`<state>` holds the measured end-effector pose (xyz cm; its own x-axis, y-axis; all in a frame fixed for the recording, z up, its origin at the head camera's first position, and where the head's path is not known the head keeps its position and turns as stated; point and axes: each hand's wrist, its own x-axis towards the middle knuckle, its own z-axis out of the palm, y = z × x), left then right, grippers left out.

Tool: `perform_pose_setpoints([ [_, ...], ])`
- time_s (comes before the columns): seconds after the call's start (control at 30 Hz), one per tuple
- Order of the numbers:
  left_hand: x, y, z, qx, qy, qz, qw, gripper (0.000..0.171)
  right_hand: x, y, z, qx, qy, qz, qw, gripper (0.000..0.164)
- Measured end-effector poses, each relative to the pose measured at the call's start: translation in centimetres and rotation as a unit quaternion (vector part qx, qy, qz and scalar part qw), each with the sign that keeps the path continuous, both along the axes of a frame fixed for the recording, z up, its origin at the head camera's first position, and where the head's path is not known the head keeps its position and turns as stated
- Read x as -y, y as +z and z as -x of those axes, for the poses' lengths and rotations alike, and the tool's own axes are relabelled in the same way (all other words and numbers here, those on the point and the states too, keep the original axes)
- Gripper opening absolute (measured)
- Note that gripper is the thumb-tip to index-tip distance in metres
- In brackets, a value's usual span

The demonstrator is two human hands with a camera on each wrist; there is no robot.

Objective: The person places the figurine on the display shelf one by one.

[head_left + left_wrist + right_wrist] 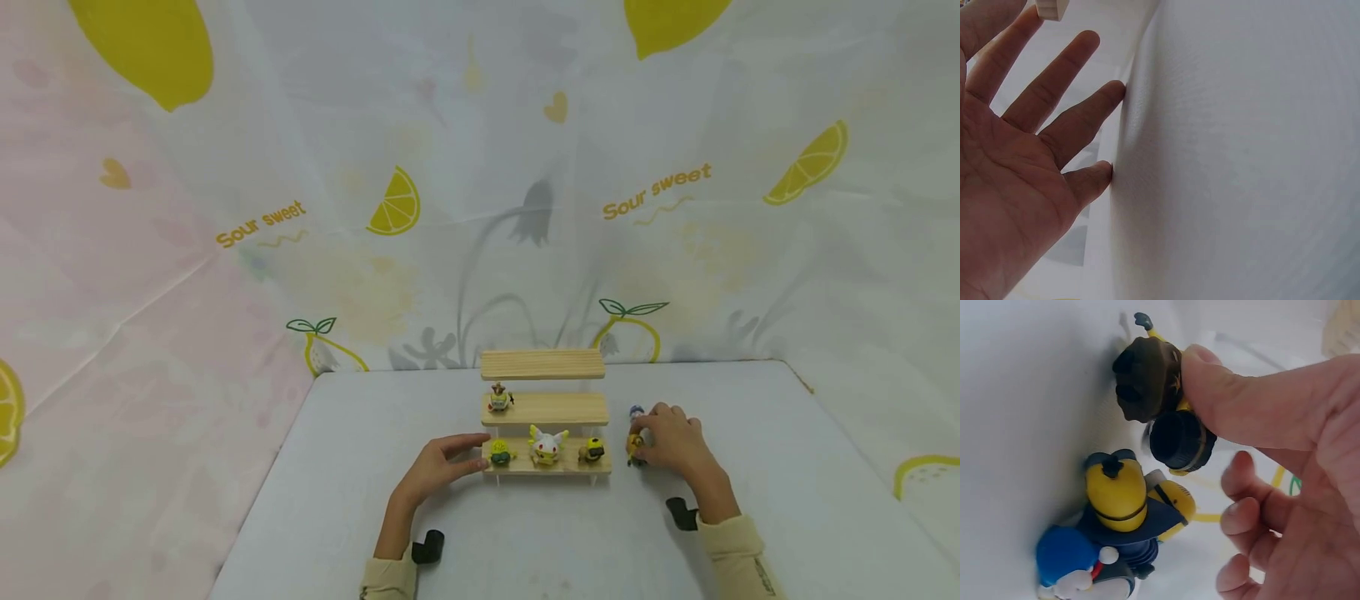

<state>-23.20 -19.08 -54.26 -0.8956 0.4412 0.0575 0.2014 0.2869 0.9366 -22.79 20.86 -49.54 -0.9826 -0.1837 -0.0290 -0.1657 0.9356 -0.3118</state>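
Note:
A three-tier wooden display stand [558, 408] stands on the white table. My left hand [438, 471] touches the left end of its lowest tier with thumb and index finger; in the left wrist view its fingers are spread and fairly straight. Right of the stand, my right hand [675, 446] pinches a small minion figurine [1147, 378] in brown clothing with a black hat, close to the tabletop. Beside that, the right wrist view has yellow minion figurines, one with a dark cape [1116, 494], and a blue-and-white figurine [1066, 556].
On the lowest tier sit a yellow-green figurine [500, 452], a white one with yellow ears [546, 447] and a yellow one with black [592, 451]. Another small figurine [498, 399] occupies the middle tier's left end. A lemon-printed cloth [480, 167] hangs behind the table.

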Motion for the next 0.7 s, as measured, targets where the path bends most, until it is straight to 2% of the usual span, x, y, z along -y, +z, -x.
perform_pose_setpoints([
  [0.17, 0.1, -0.1, 0.0, 0.004, 0.001, 0.002, 1.0, 0.046, 0.1, -0.1, -0.6, -0.023, -0.007, 0.028, 0.999, 0.02],
  [0.43, 0.0, 0.0, 0.0, 0.004, 0.006, 0.01, 0.9999, 0.047, -0.1, -0.5, -1.2, -0.076, -0.023, 0.036, 0.996, 0.021],
  [0.7, -0.1, -0.1, 0.0, 0.006, 0.004, 0.003, 1.0, 0.048, -0.2, 0.3, -2.0, -0.119, -0.049, 0.057, 0.99, 0.028],
])
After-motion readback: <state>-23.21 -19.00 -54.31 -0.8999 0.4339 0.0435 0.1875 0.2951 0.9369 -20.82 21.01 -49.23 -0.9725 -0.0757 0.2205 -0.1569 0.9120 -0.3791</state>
